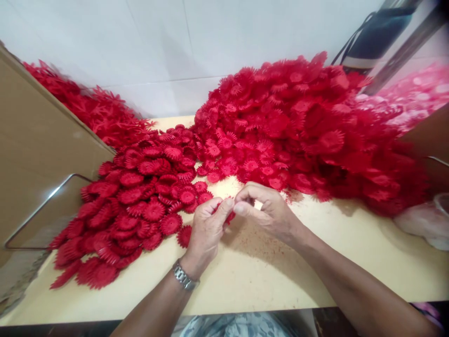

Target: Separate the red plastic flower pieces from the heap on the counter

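My left hand (210, 225), with a metal watch (184, 277) at its wrist, is closed on a small red artificial flower piece (229, 217). Most of that piece is hidden behind the fingers. My right hand (264, 208) meets it from the right, thumb and forefinger pinched at the edge of the piece; what lies between those fingertips is too small to make out. To the left spreads a heap of fringed red flower discs (140, 201). Behind the hands rises a taller pile of red flower pieces (298, 121).
Cardboard panels (45, 126) flank the pale yellow table (280, 281), one with a bent metal wire (49, 194). Star-shaped red pieces (101, 112) lie at the back left. Pink pieces (417, 96), a dark bag (379, 37) and a clear plastic bag (426, 224) are at the right.
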`<state>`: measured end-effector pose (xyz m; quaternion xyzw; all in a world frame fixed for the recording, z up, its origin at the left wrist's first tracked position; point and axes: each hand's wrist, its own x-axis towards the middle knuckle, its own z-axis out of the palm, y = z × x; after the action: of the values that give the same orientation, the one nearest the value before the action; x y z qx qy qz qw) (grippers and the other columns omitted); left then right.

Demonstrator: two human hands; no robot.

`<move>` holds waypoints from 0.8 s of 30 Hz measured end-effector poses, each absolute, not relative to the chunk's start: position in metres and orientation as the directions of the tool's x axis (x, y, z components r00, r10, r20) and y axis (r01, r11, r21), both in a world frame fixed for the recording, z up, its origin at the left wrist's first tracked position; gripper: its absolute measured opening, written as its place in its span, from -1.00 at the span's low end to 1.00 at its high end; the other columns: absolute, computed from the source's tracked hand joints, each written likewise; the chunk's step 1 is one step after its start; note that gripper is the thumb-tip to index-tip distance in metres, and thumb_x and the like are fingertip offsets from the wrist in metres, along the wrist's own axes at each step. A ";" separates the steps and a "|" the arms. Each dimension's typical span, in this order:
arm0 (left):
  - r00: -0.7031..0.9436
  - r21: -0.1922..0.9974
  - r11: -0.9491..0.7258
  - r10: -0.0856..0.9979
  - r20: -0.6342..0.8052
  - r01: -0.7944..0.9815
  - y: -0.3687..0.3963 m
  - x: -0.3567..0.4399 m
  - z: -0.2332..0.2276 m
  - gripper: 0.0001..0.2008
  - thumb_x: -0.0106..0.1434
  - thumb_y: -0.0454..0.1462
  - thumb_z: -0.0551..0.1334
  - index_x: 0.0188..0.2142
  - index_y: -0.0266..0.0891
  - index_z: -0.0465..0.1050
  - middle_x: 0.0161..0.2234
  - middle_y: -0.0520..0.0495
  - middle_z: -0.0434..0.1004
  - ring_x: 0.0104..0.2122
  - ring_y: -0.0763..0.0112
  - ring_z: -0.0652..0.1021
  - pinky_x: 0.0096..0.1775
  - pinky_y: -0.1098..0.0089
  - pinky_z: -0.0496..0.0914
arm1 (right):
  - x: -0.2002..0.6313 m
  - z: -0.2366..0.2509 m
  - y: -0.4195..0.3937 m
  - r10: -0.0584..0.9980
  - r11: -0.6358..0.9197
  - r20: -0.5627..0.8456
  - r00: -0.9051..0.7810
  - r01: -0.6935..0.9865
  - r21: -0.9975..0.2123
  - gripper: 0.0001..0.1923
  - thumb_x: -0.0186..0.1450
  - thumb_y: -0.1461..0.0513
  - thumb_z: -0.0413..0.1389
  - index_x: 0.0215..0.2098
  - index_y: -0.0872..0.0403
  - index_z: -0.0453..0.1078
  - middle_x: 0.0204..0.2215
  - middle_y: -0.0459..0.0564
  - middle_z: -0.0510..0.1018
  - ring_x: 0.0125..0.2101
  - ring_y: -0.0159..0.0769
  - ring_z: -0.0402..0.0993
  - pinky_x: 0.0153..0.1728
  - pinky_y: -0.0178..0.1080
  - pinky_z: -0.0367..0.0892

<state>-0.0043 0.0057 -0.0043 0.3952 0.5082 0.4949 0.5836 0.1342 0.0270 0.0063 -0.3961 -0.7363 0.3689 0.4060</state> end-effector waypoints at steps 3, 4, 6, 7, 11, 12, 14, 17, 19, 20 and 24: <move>0.020 0.954 0.224 0.974 -0.225 -0.199 0.004 -0.004 -0.004 -0.60 0.10 -0.03 0.20 -0.64 -0.27 0.19 -0.73 0.18 0.11 -0.74 0.69 0.14 -0.73 0.63 0.02 | 0.132 0.001 0.029 0.881 0.272 0.167 -0.443 0.184 -0.945 -0.83 0.17 0.20 0.10 -0.53 0.11 0.27 -0.60 -0.17 0.30 -0.58 -0.49 0.21 -0.56 -0.40 0.13; 0.023 0.948 0.234 0.972 -0.235 -0.214 0.004 -0.004 -0.004 -0.61 0.11 -0.02 0.18 -0.62 -0.27 0.20 -0.72 0.17 0.15 -0.74 0.69 0.16 -0.72 0.63 0.04 | 0.133 0.000 0.030 0.883 0.240 0.145 -0.447 0.165 -0.957 -0.84 0.18 0.21 0.08 -0.52 0.11 0.27 -0.61 -0.17 0.30 -0.58 -0.49 0.21 -0.56 -0.39 0.13; 0.039 0.940 0.249 0.968 -0.247 -0.234 0.004 -0.005 -0.003 -0.63 0.12 -0.02 0.18 -0.59 -0.26 0.21 -0.70 0.16 0.22 -0.75 0.69 0.20 -0.73 0.63 0.06 | 0.135 -0.002 0.032 0.910 0.215 0.144 -0.389 0.146 -0.965 -0.85 0.19 0.23 0.04 -0.51 0.11 0.27 -0.60 -0.16 0.30 -0.57 -0.47 0.22 -0.53 -0.37 0.15; 0.053 0.937 0.256 0.967 -0.251 -0.238 0.004 -0.005 -0.003 -0.64 0.11 -0.04 0.19 -0.57 -0.25 0.21 -0.69 0.16 0.24 -0.75 0.69 0.21 -0.74 0.64 0.06 | 0.136 -0.002 0.033 0.931 0.223 0.163 -0.326 0.153 -0.963 -0.85 0.20 0.23 0.03 -0.51 0.11 0.27 -0.60 -0.16 0.30 -0.57 -0.47 0.22 -0.52 -0.36 0.15; 0.094 0.922 0.291 0.957 -0.276 -0.257 0.004 -0.005 -0.001 -0.70 0.09 -0.09 0.23 -0.54 -0.24 0.22 -0.69 0.16 0.28 -0.78 0.65 0.27 -0.77 0.64 0.08 | 0.137 0.002 0.033 0.944 0.329 0.315 -0.099 0.361 -0.872 -0.87 0.18 0.26 0.04 -0.53 0.11 0.27 -0.60 -0.15 0.29 -0.56 -0.44 0.20 -0.50 -0.34 0.14; 0.106 0.918 0.293 0.956 -0.274 -0.266 0.004 -0.005 -0.001 -0.71 0.08 -0.11 0.24 -0.54 -0.25 0.23 -0.69 0.15 0.30 -0.77 0.64 0.29 -0.77 0.63 0.11 | 0.138 0.003 0.033 0.931 0.358 0.354 -0.091 0.425 -0.831 -0.87 0.18 0.27 0.03 -0.53 0.11 0.28 -0.61 -0.15 0.28 -0.56 -0.44 0.20 -0.50 -0.33 0.13; 0.127 0.916 0.286 0.957 -0.260 -0.283 0.004 -0.004 0.000 -0.75 0.07 -0.16 0.25 -0.54 -0.26 0.25 -0.67 0.14 0.32 -0.76 0.62 0.31 -0.76 0.60 0.17 | 0.142 0.005 0.035 0.905 0.392 0.419 -0.069 0.516 -0.762 -0.87 0.19 0.28 0.01 -0.52 0.11 0.29 -0.61 -0.13 0.29 -0.56 -0.42 0.21 -0.50 -0.33 0.14; 0.121 0.915 0.262 0.964 -0.235 -0.306 0.004 -0.004 0.000 -0.78 0.05 -0.22 0.26 -0.55 -0.27 0.25 -0.67 0.13 0.32 -0.76 0.60 0.33 -0.76 0.58 0.20 | 0.156 0.005 0.043 0.846 0.364 0.529 0.066 0.652 -0.665 -0.87 0.20 0.28 0.00 -0.50 0.11 0.30 -0.60 -0.11 0.31 -0.55 -0.38 0.25 -0.49 -0.30 0.18; 0.116 0.916 0.255 0.966 -0.230 -0.309 0.004 -0.003 0.001 -0.79 0.04 -0.24 0.26 -0.57 -0.27 0.26 -0.68 0.12 0.32 -0.75 0.60 0.33 -0.75 0.57 0.22 | 0.166 0.003 0.049 0.793 0.330 0.603 0.088 0.770 -0.547 -0.89 0.19 0.29 0.00 -0.45 0.11 0.35 -0.55 -0.06 0.37 -0.50 -0.33 0.31 -0.43 -0.27 0.24; 0.118 0.915 0.259 0.965 -0.233 -0.308 0.004 -0.003 0.001 -0.80 0.03 -0.25 0.26 -0.57 -0.27 0.26 -0.68 0.12 0.32 -0.75 0.59 0.33 -0.74 0.57 0.22 | 0.170 0.002 0.052 0.778 0.318 0.625 0.058 0.822 -0.472 -0.89 0.19 0.29 0.00 -0.41 0.11 0.37 -0.51 -0.03 0.41 -0.46 -0.30 0.34 -0.39 -0.24 0.26; 0.104 0.915 0.277 0.961 -0.257 -0.294 0.007 -0.005 0.000 -0.88 0.00 -0.29 0.27 -0.50 -0.29 0.34 -0.71 0.11 0.33 -0.75 0.58 0.33 -0.73 0.56 0.23 | 0.179 -0.004 0.058 0.757 0.286 0.653 -0.038 0.917 -0.278 -0.77 0.20 0.29 0.01 -0.20 0.11 0.42 -0.32 0.09 0.48 -0.29 -0.16 0.39 -0.25 -0.13 0.31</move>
<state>-0.0045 0.0067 -0.0002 0.3591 0.4638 0.4823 0.6506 0.1789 0.0582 -0.0043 -0.5876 -0.7120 -0.1087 0.3686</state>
